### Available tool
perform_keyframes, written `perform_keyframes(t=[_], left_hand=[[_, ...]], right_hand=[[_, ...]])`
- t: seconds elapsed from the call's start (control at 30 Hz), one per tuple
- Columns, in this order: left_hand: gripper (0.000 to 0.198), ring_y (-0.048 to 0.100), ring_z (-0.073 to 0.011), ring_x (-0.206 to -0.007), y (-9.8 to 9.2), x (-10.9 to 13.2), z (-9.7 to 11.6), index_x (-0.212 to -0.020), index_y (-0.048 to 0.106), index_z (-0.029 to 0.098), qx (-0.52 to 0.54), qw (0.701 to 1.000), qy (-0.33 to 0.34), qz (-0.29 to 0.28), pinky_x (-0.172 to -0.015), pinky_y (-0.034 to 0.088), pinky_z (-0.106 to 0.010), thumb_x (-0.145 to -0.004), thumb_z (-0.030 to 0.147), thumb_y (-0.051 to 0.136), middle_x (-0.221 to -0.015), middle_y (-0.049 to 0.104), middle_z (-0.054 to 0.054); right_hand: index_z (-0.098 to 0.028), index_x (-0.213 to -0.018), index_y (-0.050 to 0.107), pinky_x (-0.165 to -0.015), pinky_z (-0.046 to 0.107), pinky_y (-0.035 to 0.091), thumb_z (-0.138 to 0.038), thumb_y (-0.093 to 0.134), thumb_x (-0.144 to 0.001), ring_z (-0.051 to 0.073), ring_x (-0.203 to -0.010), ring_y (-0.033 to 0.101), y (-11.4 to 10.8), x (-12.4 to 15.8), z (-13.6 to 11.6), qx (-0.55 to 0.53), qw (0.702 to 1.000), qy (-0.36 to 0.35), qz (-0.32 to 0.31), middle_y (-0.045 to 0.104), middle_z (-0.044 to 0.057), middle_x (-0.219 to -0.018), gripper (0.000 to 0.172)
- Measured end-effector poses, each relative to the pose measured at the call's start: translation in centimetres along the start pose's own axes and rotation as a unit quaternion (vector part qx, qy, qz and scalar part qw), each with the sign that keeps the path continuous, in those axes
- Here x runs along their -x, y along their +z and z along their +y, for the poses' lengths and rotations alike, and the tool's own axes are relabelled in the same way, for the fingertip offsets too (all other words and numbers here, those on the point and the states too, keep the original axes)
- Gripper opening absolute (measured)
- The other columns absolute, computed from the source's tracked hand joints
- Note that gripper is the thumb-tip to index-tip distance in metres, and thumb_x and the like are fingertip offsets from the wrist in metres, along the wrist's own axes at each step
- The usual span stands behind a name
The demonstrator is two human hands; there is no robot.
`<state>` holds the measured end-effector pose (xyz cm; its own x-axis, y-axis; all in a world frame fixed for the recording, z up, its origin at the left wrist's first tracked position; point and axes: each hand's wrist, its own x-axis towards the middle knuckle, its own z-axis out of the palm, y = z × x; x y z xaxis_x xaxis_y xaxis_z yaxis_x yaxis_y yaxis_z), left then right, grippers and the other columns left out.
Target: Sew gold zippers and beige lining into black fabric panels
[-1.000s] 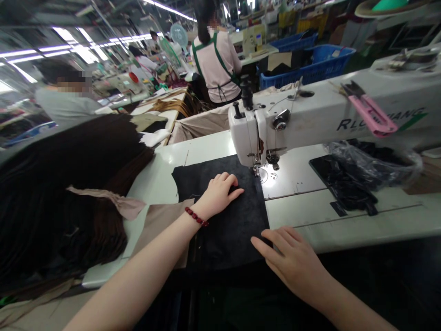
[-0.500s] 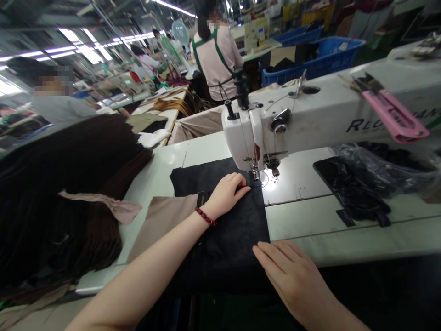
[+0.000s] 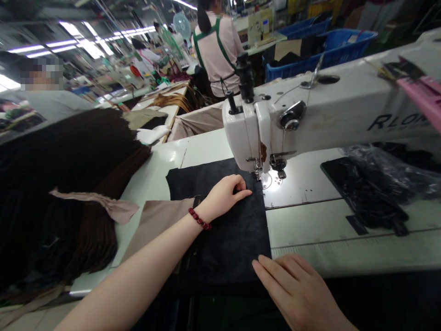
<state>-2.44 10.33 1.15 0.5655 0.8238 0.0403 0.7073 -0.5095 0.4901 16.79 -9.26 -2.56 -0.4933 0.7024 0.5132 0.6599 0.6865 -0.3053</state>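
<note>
A piece of black fabric (image 3: 237,243) lies under the needle area of a white sewing machine (image 3: 245,138), its right edge running toward me. On top of it, close to the left of the presser foot (image 3: 258,175), my left hand (image 3: 229,195) bears down with curled fingers and the thumb near them; the fingertips are partly hidden. At the fabric's near right edge, my right hand (image 3: 291,280) has its fingers together on the cloth, with the thumb out of sight underneath. A beige piece (image 3: 155,220) lies beside the black one, partly beneath my left forearm.
A tall stack of dark cloth (image 3: 62,184) fills the left side, a beige strip (image 3: 113,207) on it. Right of the needle lie a dark phone-like slab (image 3: 339,172) and a clear plastic bag (image 3: 382,170). Pink-handled snips (image 3: 420,94) rest on the machine arm.
The view has shifted slightly, with the machine arm appearing larger and farther right. Both hands keep much the same places on the black fabric.
</note>
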Motion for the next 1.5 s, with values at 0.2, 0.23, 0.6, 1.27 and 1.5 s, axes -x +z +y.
perform_keyframes(t=[0.2, 0.23, 0.6, 1.27, 1.5], left_hand=[[0.023, 0.054, -0.0164, -0.075, 0.0, -0.1, 0.1, -0.080, 0.057, 0.019, 0.003, 1.000, -0.016, -0.003, -0.065, 0.040, -0.028, -0.088, 0.039, 0.065, -0.080, 0.059, 0.000], [0.023, 0.054, -0.0165, -0.075, 0.0, -0.1, 0.1, -0.080, 0.057, 0.019, 0.002, 1.000, -0.018, -0.003, -0.065, 0.040, -0.028, -0.088, 0.039, 0.065, -0.080, 0.060, 0.000], [0.011, 0.057, -0.0207, -0.101, 0.7, 0.5, 1.0, -0.103, 0.063, 0.023, -0.060, 0.994, 0.084, 0.025, -0.090, 0.044, -0.036, -0.094, 0.022, 0.056, -0.106, 0.063, -0.004], [0.041, 0.039, -0.0161, -0.140, 1.1, 2.4, -0.6, -0.136, 0.053, 0.030, -0.067, 0.984, 0.160, -0.030, -0.122, 0.027, -0.043, -0.100, 0.016, 0.039, -0.149, 0.046, -0.001], [0.040, 0.040, -0.0162, -0.139, 0.8, 1.8, -0.8, -0.135, 0.053, 0.030, -0.054, 0.985, 0.164, -0.025, -0.121, 0.028, -0.044, -0.100, 0.016, 0.039, -0.147, 0.048, -0.002]], right_hand=[[-0.011, -0.121, 0.066, -0.074, 0.035, 0.046, -0.017, 0.029, -0.100, 0.019, -0.085, 0.058, 0.2, 0.1, 0.1, 0.001, 1.000, -0.001, -0.002, 0.069, 0.007, -0.115, 0.043], [-0.011, -0.121, 0.066, -0.074, 0.034, 0.046, -0.017, 0.029, -0.100, 0.019, -0.085, 0.058, 0.2, 0.1, 0.1, 0.001, 1.000, -0.001, -0.002, 0.069, 0.007, -0.115, 0.043], [-0.014, -0.122, 0.066, -0.075, 0.032, 0.046, -0.019, 0.034, -0.099, 0.018, -0.085, 0.058, 0.1, 0.0, 0.1, 0.017, 1.000, -0.003, -0.023, 0.069, 0.005, -0.116, 0.039], [-0.020, -0.120, 0.067, -0.102, 0.031, 0.041, -0.016, 0.039, -0.097, 0.014, -0.111, 0.062, 0.4, -1.2, 2.7, 0.026, 0.999, -0.001, 0.025, 0.072, 0.001, -0.113, 0.036], [-0.022, -0.116, 0.068, -0.103, 0.029, 0.039, -0.013, 0.043, -0.094, 0.012, -0.107, 0.064, 1.0, -1.6, 3.3, 0.036, 0.998, -0.003, 0.052, 0.073, 0.000, -0.110, 0.034]])
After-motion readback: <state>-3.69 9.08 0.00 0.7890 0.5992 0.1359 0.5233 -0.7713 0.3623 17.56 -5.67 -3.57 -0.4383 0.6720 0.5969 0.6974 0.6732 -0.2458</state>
